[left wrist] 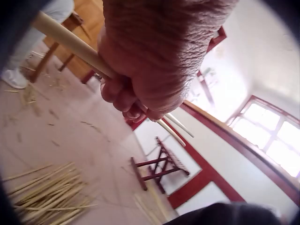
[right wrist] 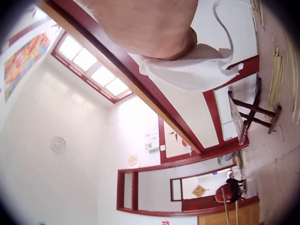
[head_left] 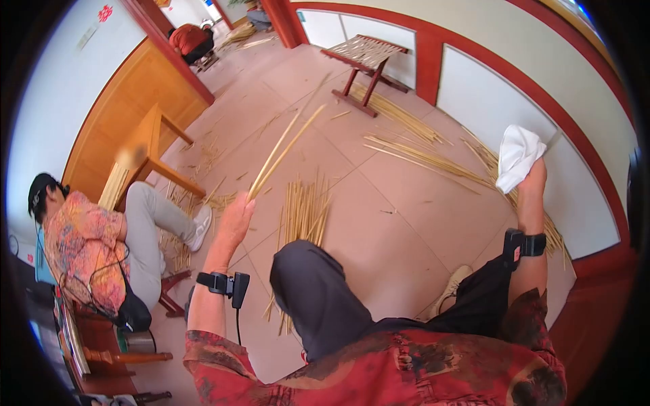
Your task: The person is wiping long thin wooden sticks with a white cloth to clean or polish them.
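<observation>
My left hand is raised at the left, its fingers curled round a couple of long pale stalks. They point up and away over the floor, spread slightly apart. In the left wrist view, the thick pale end of a stalk sticks out behind the fist, and two thinner ends come out in front. Off to the right, my right hand grips a crumpled white cloth in the air. The cloth hangs loosely in the right wrist view, where the fingers are mostly hidden.
A bundle of stalks lies on the tiles before my knee. More stalks lie along the right wall, near a folding stool. At left a seated person is beside a wooden bench. Another person crouches far back.
</observation>
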`<control>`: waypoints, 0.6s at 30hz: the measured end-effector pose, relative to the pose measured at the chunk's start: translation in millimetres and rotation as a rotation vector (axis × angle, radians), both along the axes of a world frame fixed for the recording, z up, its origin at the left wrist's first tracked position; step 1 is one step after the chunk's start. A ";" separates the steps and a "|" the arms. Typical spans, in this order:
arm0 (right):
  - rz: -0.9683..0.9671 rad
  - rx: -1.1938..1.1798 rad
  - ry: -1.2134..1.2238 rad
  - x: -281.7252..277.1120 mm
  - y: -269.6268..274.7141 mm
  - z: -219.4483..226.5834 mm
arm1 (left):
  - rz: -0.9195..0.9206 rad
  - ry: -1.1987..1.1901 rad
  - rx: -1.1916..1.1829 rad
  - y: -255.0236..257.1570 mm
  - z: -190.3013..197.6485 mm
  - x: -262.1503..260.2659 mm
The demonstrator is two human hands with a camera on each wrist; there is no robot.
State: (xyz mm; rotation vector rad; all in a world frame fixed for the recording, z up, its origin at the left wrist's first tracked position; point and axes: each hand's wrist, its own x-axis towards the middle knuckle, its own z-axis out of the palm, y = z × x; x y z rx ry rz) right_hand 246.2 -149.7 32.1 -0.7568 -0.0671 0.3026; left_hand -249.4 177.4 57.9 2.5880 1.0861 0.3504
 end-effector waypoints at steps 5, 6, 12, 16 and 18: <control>0.360 -0.073 0.022 -55.1 29.5 -8.0 | 0.209 0.091 -0.030 -18.9 -150.6 -106.4; 0.363 -0.105 -0.003 -63.8 33.5 -8.5 | 0.283 0.094 -0.050 -34.7 -176.9 -114.8; 0.395 -0.252 0.028 -72.3 39.1 -53.1 | 0.494 0.155 -0.369 -91.8 -253.5 -116.0; 0.387 -0.303 0.055 -87.2 44.3 -67.9 | 0.488 0.094 -0.355 -93.9 -277.7 -98.3; 0.364 -0.346 0.050 -91.6 43.1 -70.9 | 0.587 -0.031 -0.510 -92.6 -323.6 -96.7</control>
